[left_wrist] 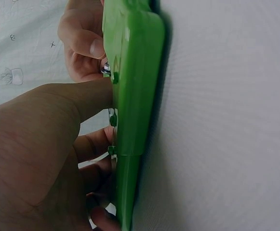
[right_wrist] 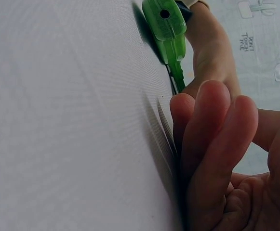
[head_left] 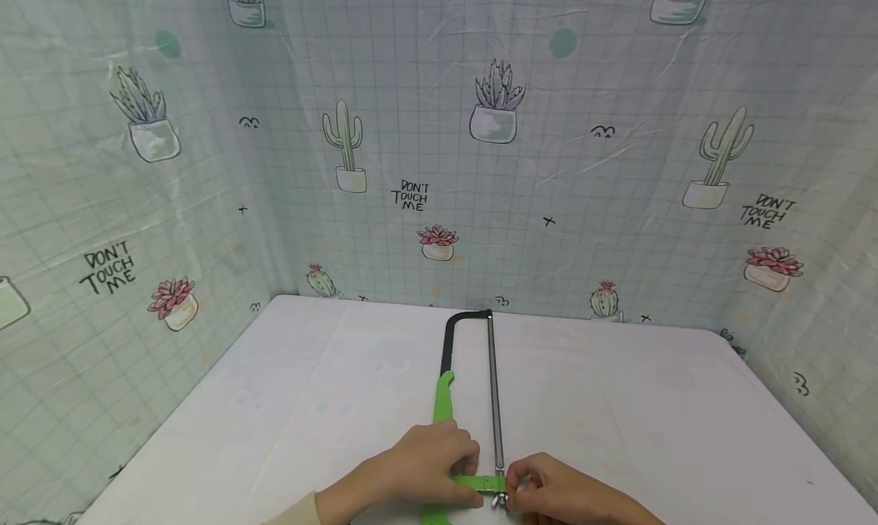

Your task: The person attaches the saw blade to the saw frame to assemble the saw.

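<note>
A hacksaw lies flat on the white table, with a green handle, a black front frame and a long grey blade on its right side. Over the green part, my left hand grips the frame, its thumb and fingers on either side of the green crosspiece. At the near end of the blade sits a silver wing nut, which my right hand pinches between thumb and forefinger. Close up in the left wrist view, the green handle stands beside my fingers. The right wrist view shows the handle's end; the wing nut is hidden there.
The white table stretches out on both sides of the saw. Curtains printed with cacti and potted plants hang behind the table and along its sides.
</note>
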Action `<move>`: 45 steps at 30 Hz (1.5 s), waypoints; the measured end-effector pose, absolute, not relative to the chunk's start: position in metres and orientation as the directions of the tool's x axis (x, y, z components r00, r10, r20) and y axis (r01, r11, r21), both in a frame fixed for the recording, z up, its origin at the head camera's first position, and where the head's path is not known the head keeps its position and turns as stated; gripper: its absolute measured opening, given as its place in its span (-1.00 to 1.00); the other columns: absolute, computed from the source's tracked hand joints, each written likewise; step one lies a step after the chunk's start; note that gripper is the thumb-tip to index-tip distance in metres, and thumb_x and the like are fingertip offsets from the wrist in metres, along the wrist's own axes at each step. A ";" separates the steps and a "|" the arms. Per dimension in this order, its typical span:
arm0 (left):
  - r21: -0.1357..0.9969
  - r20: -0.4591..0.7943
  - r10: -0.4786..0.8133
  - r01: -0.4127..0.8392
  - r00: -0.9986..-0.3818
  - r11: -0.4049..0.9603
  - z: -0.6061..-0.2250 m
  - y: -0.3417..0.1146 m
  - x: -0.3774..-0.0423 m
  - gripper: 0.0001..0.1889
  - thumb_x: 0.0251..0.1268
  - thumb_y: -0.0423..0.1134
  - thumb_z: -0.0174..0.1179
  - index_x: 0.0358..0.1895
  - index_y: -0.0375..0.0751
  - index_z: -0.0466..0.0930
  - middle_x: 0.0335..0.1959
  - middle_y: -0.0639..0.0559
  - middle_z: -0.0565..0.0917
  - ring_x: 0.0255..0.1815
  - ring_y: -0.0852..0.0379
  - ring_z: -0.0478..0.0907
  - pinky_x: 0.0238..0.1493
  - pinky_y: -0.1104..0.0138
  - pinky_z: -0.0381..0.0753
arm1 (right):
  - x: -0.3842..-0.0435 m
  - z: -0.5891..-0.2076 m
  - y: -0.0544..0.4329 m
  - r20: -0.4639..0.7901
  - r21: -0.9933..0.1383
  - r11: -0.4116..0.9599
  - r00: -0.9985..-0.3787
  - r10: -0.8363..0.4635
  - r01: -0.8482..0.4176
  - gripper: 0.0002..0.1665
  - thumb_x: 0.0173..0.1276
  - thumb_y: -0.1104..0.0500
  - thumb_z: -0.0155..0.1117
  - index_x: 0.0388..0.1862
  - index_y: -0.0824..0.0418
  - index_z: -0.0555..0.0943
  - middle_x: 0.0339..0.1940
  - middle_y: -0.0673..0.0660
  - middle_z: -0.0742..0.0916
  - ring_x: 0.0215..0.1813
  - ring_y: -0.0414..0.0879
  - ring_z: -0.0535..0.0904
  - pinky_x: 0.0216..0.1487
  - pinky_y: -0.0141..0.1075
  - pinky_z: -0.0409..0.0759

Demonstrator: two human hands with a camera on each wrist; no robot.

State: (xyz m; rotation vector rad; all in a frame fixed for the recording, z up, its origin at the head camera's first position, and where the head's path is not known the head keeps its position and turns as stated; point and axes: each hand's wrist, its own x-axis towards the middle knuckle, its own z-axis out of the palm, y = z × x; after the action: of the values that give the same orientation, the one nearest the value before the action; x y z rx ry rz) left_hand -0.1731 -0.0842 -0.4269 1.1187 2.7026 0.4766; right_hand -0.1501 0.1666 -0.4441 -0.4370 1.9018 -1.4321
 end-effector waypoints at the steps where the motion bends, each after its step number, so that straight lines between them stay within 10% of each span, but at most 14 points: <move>1: 0.357 -0.038 0.713 0.657 -0.700 0.664 -0.427 -0.084 -0.173 -0.67 0.14 0.29 0.39 -0.44 0.22 0.53 -0.49 0.41 0.43 -0.37 0.44 0.29 -0.44 0.47 0.32 | -0.150 -0.444 0.167 -0.330 -0.934 0.331 -0.694 -0.640 0.138 -0.83 0.38 0.17 0.18 -0.21 0.25 0.65 -0.63 -0.10 0.49 -0.62 -0.27 0.30 -0.58 -0.45 0.26; 45: 0.346 0.000 0.719 0.674 -0.695 0.653 -0.428 -0.083 -0.169 -0.66 0.15 0.29 0.39 -0.45 0.21 0.53 -0.51 0.41 0.43 -0.39 0.43 0.29 -0.46 0.47 0.32 | -0.148 -0.450 0.172 -0.301 -0.943 0.315 -0.667 -0.682 0.103 -0.81 0.45 0.13 0.16 -0.18 0.23 0.62 -0.62 -0.04 0.60 -0.67 -0.30 0.36 -0.64 -0.48 0.29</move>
State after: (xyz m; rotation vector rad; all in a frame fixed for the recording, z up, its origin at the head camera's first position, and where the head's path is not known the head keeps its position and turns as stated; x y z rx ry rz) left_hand -0.1689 -0.0831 -0.4278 1.1568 2.7295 0.4863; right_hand -0.1484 0.1724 -0.4501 -0.5132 1.8810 -1.4211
